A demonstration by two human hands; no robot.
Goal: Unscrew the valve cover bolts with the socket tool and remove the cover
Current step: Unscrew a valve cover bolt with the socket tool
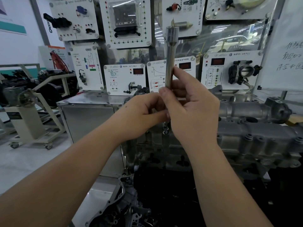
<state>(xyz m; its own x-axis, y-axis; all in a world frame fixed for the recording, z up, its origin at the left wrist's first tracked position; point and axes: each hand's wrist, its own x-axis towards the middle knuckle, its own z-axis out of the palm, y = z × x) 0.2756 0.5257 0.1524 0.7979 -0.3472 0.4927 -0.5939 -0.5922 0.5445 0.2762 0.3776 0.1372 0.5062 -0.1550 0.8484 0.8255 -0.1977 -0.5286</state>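
Steel socket tool (170, 63) is held upright, pinched by the right hand (193, 112) and gripped lower down by the left hand (141, 115), above the valve cover (255, 128).

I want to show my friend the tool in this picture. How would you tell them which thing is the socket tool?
Start at the big grey engine low on the right, then look up just left of it to the two hands in the middle. The right hand and left hand hold the socket tool upright in front of the white display boards. It is the only long, plain shiny metal rod, wider at the top.
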